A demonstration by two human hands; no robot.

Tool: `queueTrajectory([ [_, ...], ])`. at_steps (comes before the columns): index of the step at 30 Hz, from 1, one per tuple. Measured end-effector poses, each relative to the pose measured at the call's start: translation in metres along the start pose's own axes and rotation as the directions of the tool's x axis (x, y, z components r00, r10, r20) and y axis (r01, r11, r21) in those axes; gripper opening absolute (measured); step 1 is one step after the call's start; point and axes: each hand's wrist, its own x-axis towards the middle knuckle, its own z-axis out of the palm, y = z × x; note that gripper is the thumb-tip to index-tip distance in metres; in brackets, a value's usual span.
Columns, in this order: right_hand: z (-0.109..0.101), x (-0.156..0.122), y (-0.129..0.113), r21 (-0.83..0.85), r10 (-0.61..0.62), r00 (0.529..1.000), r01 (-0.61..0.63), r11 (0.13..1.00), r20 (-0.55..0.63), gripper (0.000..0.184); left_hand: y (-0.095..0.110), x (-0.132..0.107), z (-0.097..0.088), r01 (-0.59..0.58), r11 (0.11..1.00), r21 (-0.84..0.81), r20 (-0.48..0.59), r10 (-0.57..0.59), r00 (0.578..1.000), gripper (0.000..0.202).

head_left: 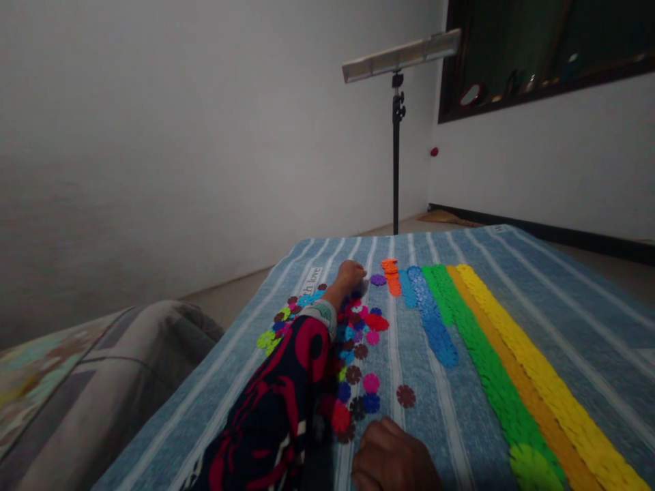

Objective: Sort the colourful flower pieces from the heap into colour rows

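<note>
Left hand (352, 274) curls over far discs (369, 329); right hand (391, 457) rests near; grips unclear. Discs seem thin, light: pinch edges.

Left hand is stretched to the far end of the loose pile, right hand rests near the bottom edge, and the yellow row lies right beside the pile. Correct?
One slip: the head view shows the short orange row beside the loose pile; the yellow row lies outermost, farthest from it. The left hand and right hand are as you said.
</note>
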Motion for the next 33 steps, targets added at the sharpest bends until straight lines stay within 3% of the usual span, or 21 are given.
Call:
queueTrajectory([
  [4, -0.021, 0.006, -0.003, 0.107, 0.006, 0.997, -0.015, 0.994, 0.081, 0.016, -0.014, -0.023, -0.024, 0.046, 0.999, -0.025, -0.068, -0.048, 0.997, 0.022],
  [10, -0.048, 0.014, -0.011, 0.194, 0.017, 0.986, -0.05, 0.98, 0.167, 0.018, -0.047, -0.072, -0.066, 0.025, 0.999, -0.045, 0.06, -0.022, 0.998, 0.009],
  [14, -0.053, 0.014, -0.016, 0.211, 0.06, 0.976, -0.106, 0.972, 0.211, 0.02, -0.068, -0.097, -0.084, 0.08, 0.996, 0.031, 0.038, -0.081, 0.996, 0.005],
  [17, -0.053, 0.013, -0.016, 0.212, 0.117, 0.967, -0.166, 0.963, 0.228, 0.021, -0.08, -0.111, -0.091, 0.081, 0.99, 0.116, 0.05, -0.087, 0.995, 0.007],
  [23, -0.055, 0.012, -0.014, 0.2, 0.108, 0.953, -0.168, 0.965, 0.282, 0.021, -0.095, -0.133, -0.094, 0.14, 0.96, 0.242, -0.004, -0.144, 0.99, 0.016],
  [28, -0.059, 0.013, -0.015, 0.178, 0.129, 0.944, -0.19, 0.966, 0.304, 0.021, -0.1, -0.14, -0.101, 0.165, 0.936, 0.311, -0.086, -0.145, 0.986, 0.014],
  [33, -0.058, 0.013, -0.015, 0.187, 0.13, 0.939, -0.197, 0.962, 0.319, 0.021, -0.107, -0.144, -0.106, 0.237, 0.911, 0.336, -0.094, -0.218, 0.971, 0.016],
])
